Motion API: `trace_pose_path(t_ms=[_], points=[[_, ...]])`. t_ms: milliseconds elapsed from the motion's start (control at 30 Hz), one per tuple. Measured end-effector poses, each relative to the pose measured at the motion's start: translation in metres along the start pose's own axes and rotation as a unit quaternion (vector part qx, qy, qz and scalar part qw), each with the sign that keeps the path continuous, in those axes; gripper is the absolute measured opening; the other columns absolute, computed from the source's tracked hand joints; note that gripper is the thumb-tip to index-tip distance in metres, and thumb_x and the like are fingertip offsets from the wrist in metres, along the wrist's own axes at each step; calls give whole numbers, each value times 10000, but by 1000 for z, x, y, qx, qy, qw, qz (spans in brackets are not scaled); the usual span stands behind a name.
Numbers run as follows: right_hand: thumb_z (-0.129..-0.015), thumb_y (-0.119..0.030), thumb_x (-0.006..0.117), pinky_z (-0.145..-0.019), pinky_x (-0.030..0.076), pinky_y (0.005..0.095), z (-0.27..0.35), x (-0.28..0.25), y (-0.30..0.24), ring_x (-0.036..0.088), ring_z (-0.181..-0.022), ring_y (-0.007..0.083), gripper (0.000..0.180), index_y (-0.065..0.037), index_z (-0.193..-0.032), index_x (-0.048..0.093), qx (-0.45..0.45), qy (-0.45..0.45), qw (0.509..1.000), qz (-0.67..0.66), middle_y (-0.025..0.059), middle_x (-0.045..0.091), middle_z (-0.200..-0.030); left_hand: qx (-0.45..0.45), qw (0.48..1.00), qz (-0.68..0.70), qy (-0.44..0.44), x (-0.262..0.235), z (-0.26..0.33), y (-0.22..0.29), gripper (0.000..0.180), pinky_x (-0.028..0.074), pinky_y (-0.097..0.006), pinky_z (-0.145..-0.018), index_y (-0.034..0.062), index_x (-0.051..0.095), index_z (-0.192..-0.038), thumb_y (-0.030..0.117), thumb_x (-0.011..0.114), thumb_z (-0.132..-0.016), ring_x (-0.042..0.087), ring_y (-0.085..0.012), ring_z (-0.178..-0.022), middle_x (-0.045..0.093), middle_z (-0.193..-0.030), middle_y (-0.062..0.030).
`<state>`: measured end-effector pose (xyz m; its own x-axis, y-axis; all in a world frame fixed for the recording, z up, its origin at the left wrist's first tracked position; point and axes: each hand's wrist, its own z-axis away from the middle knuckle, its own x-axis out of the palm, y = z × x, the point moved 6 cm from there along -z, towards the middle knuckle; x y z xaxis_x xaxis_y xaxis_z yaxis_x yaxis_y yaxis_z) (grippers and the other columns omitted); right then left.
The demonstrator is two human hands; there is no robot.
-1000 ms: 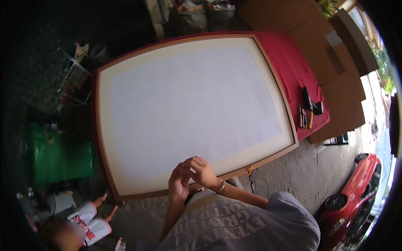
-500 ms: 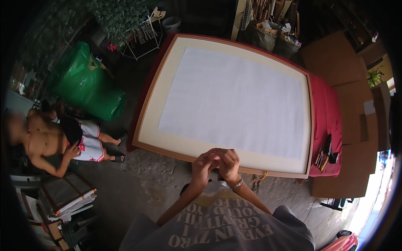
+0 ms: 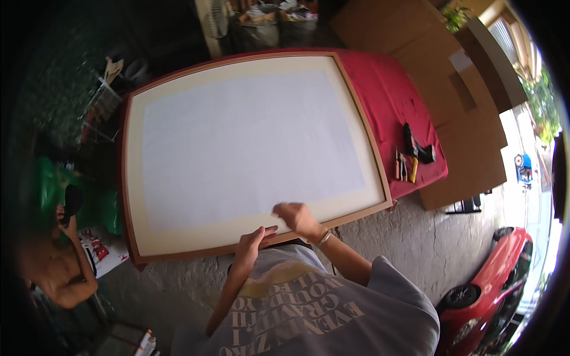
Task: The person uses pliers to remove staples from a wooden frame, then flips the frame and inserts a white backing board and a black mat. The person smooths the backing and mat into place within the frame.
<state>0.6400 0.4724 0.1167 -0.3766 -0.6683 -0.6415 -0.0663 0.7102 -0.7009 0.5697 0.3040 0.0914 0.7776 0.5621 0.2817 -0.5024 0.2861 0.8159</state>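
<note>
1. While both hands meet the near edge of a large rectangular picture frame with a reddish-brown wooden moulding, that frame lies flat on a tabletop covered in red cloth, filling most of it.
2. Left hand rests at about 6 o'clock on the frame's near rail, fingers spread flat over the wood, clamped on nothing.
3. Right hand sits just beside it toward 5 o'clock, loosely curled over the cream mat border; I cannot tell whether it pinches anything.
4. Inside the border lies a pale white sheet.
5. At 3 o'clock on the cloth lie a black power tool and a few small hand tools with orange and yellow handles.
6. At 8 o'clock another person sits on the floor, well apart from the frame.
7. At 4 o'clock stands a red vehicle.
</note>
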Motion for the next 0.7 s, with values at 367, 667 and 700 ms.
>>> trace_pose_path(t_ms=[367, 667, 700], points=[[-963, -136, 547, -727, 549, 459, 229, -298, 353, 677, -813, 373, 193, -27, -847, 657, 280, 310, 827, 376, 193, 659, -819, -45, 946, -26, 321, -122, -17, -14, 378, 506, -315, -854, 63, 673, -1234, 371, 529, -1069, 683, -178, -1029, 712, -1176, -64], [-999, -386, 564, -567, 587, 475, 283, -374, 447, 737, -720, 329, 423, -51, -1251, 618, 495, 75, 682, 533, 150, 705, -739, -35, 857, 79, 509, -214, 48, -38, 366, 536, -322, -785, 71, 648, -1249, 354, 485, -1084, 690, -184, -986, 699, -1156, -69], [-1001, -400, 565, -568, 588, 479, 284, -379, 449, 736, -717, 334, 507, -67, -1381, 543, 520, 82, 677, 514, 157, 705, -739, -23, 857, 86, 507, -215, 53, -41, 361, 536, -322, -784, 72, 648, -1240, 354, 486, -1083, 689, -182, -982, 698, -1150, -68]])
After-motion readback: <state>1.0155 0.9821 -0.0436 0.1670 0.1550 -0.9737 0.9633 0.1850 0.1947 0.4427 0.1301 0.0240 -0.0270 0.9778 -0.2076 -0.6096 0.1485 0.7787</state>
